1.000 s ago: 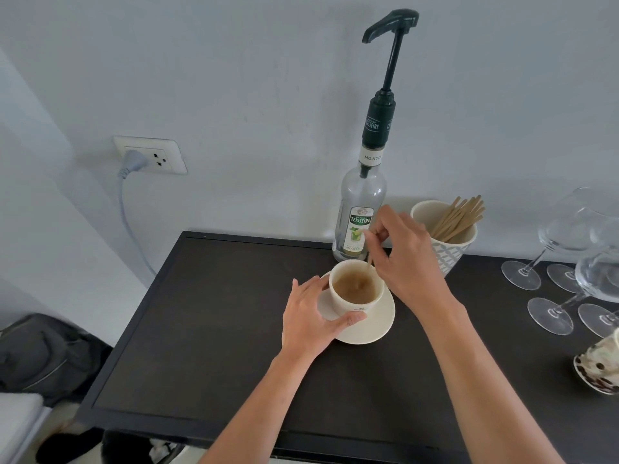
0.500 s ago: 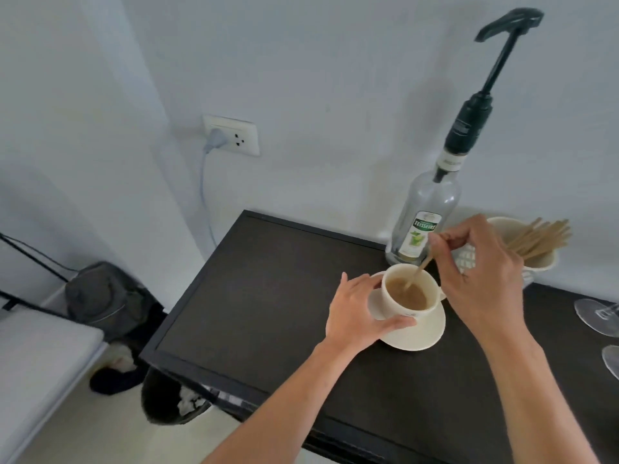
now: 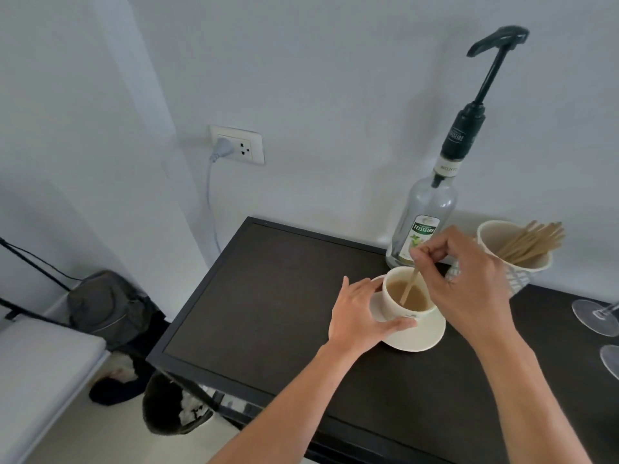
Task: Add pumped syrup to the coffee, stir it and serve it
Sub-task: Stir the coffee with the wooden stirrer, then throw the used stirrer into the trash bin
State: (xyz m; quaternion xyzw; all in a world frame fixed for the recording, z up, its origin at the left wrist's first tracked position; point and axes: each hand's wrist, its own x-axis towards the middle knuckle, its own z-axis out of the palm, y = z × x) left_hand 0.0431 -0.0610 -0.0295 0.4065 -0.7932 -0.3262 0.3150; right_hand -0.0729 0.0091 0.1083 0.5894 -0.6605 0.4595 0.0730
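Wooden stirrer [image 3: 409, 289] in the pinch of my right hand [image 3: 469, 279], tip sunk in the coffee, so I judge the stirring step underway. My left hand [image 3: 360, 318] cups the cream cup [image 3: 398, 308] from its side, thumb along the saucer [image 3: 422, 338], I think to keep both from sliding on the dark tabletop [image 3: 268, 296]. Just behind stands the syrup bottle [image 3: 423, 226], pump raised, within easy reach. Whether any syrup remains inside is hard to tell. 2 glasses [image 3: 596, 318] are cut off at the right edge.
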